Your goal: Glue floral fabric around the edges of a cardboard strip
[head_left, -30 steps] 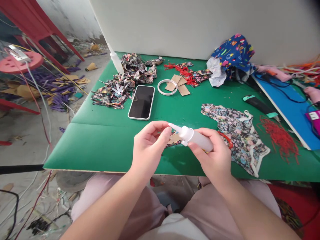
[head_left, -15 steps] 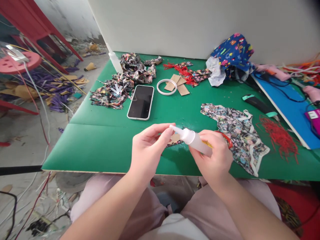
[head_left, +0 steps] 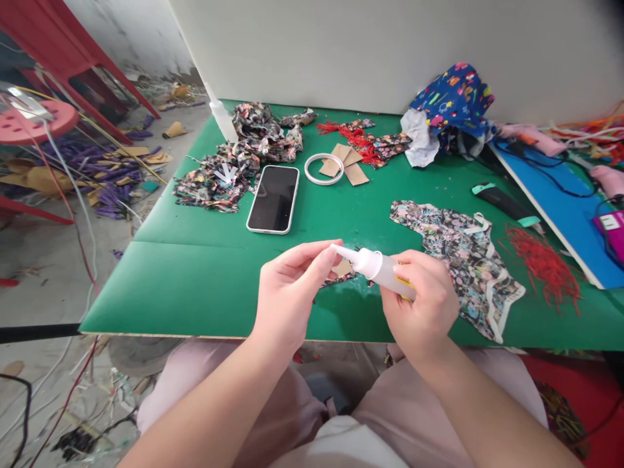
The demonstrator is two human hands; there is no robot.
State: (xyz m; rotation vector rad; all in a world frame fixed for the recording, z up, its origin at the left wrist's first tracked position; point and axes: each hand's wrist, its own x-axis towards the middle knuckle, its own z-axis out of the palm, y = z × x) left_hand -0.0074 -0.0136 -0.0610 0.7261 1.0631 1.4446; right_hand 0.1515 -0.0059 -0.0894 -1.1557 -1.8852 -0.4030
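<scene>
My right hand [head_left: 423, 305] is wrapped round a white squeeze bottle [head_left: 383, 270] with a long thin nozzle, which looks like a glue bottle. It lies tilted, its nozzle pointing left. A patch of yellow label shows between the fingers. At the nozzle's tip, my left hand [head_left: 287, 292] pinches with thumb and forefinger; whether a small cap is there I cannot make out. Below the bottle, a piece of floral fabric with brown card [head_left: 342, 270] lies on the green table [head_left: 195, 279], partly hidden by my hands. To the right of my right hand lies a floral fabric piece [head_left: 463, 260].
A phone [head_left: 273, 198], a white ring of tape [head_left: 312, 170] and brown cards [head_left: 357, 174] lie beyond my hands. Crumpled floral fabric and a second bottle [head_left: 223, 122] stand back left. Red threads [head_left: 548, 266], a dark-green cutter [head_left: 507, 203] and a blue board [head_left: 550, 214] lie right.
My right hand has shifted slightly right along the bottle, and the bottle lies a little flatter. A red loop beside that hand is now hidden. My left hand keeps its pinch at the tip.
</scene>
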